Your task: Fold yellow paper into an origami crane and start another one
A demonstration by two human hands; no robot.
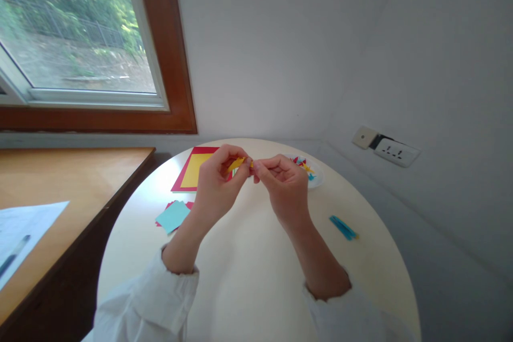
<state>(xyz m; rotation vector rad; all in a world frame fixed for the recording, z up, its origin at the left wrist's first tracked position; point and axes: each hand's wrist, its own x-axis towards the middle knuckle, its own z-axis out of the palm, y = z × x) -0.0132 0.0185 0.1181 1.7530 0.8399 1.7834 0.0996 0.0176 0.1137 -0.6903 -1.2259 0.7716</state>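
Note:
Between my two hands, above the far half of the round table, is a small piece of folded yellow paper (236, 164). My left hand (220, 179) is closed on it, with the thumb and fingers pinching its right part. My right hand (284, 184) pinches the paper's right end with thumb and forefinger, the fingertips of both hands nearly touching. Much of the paper is hidden by the fingers. Behind my right hand stands a clear plastic plate (319, 177) with small red, yellow and blue folded paper pieces (308, 168) in it.
Red and yellow paper sheets (192, 170) lie behind my left hand. Nearer, a light blue square (173, 217) tops several red ones. A blue object (343, 227), perhaps a cutter, lies at right on the white table (248, 278). A wooden desk (80, 171) stands left.

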